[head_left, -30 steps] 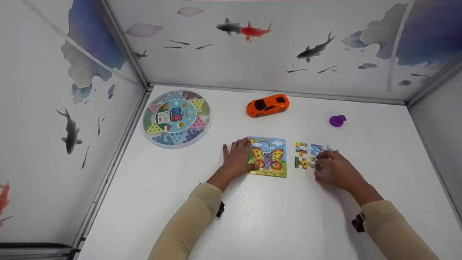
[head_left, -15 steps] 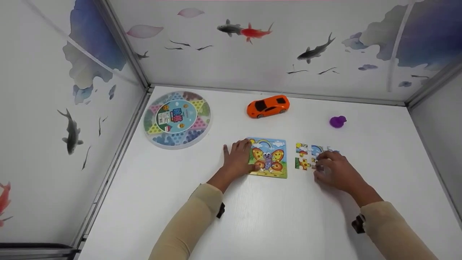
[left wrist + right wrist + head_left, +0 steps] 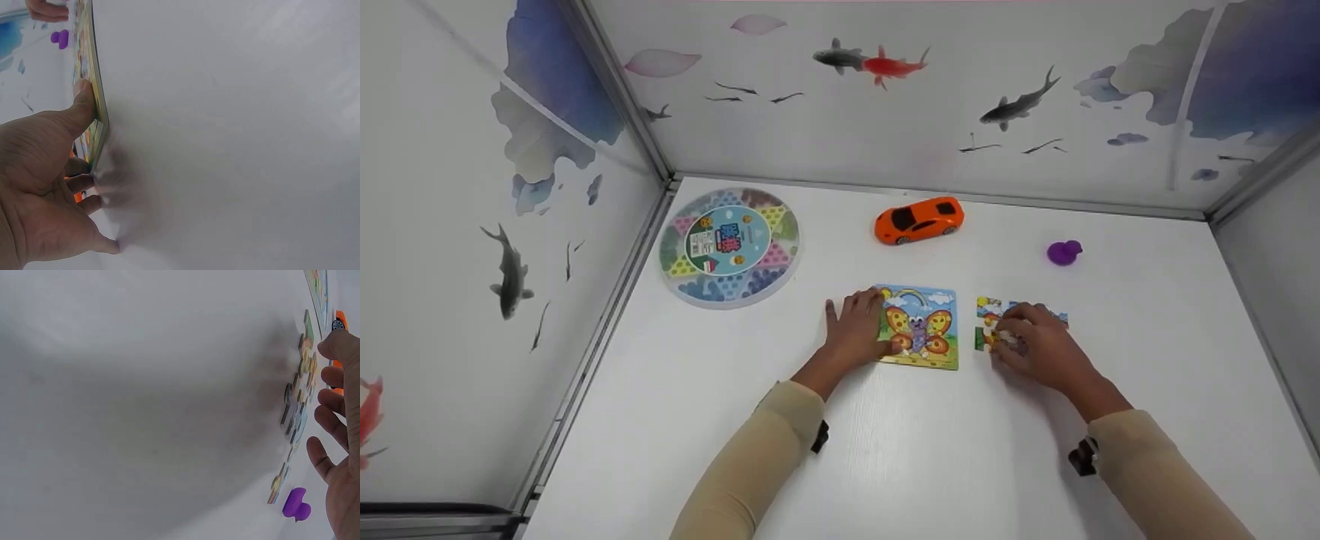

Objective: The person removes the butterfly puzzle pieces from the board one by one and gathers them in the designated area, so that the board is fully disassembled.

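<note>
My left hand (image 3: 853,328) rests at the left side of a square butterfly puzzle board (image 3: 921,360). Its thumb lies on the board's face, and the other fingers spread along the left edge. In the left wrist view the thumb (image 3: 84,101) overlaps the board's printed surface. To the right of the board, loose jigsaw pieces (image 3: 988,306) lie in a small cluster. Over them is my right hand (image 3: 1042,345), fingertips down among the pieces, covering several of them. The right wrist view shows its fingers loosely extended beside the row of pieces (image 3: 295,399).
An orange toy car (image 3: 919,220) stands behind the puzzle board. A purple toy duck (image 3: 1063,253) sits beyond the pieces. At the back left lies a round Chinese checkers set (image 3: 729,247). Fish-printed walls (image 3: 885,135) enclose the white table (image 3: 900,465) at the back and sides.
My right hand has shifted left over the jigsaw pieces and now covers more of the left and middle ones. The left hand and the board stay in place.
</note>
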Demonstrator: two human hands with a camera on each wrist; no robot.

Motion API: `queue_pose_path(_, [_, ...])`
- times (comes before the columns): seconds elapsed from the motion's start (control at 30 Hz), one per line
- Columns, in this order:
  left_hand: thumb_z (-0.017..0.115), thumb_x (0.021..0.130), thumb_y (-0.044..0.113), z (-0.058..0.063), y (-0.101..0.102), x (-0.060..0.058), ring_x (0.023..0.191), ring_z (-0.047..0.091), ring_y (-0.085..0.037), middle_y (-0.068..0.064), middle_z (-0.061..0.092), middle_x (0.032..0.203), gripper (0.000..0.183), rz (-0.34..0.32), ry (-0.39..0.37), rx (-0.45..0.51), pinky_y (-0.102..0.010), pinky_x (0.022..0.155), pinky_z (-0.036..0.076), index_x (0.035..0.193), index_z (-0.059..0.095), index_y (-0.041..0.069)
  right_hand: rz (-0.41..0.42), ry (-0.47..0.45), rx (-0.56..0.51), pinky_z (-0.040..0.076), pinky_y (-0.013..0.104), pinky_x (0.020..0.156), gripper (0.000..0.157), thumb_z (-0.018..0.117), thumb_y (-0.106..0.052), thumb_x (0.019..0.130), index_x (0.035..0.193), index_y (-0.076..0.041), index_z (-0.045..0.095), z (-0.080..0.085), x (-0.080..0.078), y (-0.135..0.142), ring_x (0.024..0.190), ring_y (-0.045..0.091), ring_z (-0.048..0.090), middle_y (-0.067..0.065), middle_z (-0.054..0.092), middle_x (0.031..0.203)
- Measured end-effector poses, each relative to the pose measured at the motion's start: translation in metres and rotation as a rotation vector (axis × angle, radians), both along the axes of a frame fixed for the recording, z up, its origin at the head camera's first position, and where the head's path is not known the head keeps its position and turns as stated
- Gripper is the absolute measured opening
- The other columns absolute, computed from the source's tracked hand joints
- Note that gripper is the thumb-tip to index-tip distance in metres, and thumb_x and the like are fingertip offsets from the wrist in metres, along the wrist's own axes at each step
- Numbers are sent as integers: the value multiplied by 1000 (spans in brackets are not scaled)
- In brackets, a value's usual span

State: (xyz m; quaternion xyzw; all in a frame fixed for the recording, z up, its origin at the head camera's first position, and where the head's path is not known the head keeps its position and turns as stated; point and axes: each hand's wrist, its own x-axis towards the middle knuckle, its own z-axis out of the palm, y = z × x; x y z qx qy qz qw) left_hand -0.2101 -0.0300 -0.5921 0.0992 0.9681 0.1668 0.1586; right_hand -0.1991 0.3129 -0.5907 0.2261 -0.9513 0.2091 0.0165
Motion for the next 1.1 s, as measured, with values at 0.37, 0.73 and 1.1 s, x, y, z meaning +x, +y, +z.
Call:
queue_pose_path(0.37, [74,100,63,0,1,1,169,25,-28,-1,28,182,100,-8,0,0,-73,135,16,176,29,17,18,-142,44,53,60,112,35,87,-32,97,127,-13,81,1,-12,-43,124,32,59,9,68,135])
queue_pose_path(0.73, [75,100,62,-2,1,-1,168,26,-29,-2,29,181,99,-12,4,3,-73,135,17,176,31,17,41,-150,71,48,67,115,38,84,-31,101,135,-15,78,-1,-17,-68,130,37,58,12,66,138])
queue_pose_path(1.1, [75,100,63,0,-1,-1,169,25,-29,-1,26,183,99,-4,-1,-5,-73,135,16,176,30,18,24,-213,112,39,75,121,41,80,-21,104,144,-19,73,0,-21,-82,139,39,52,12,60,145])
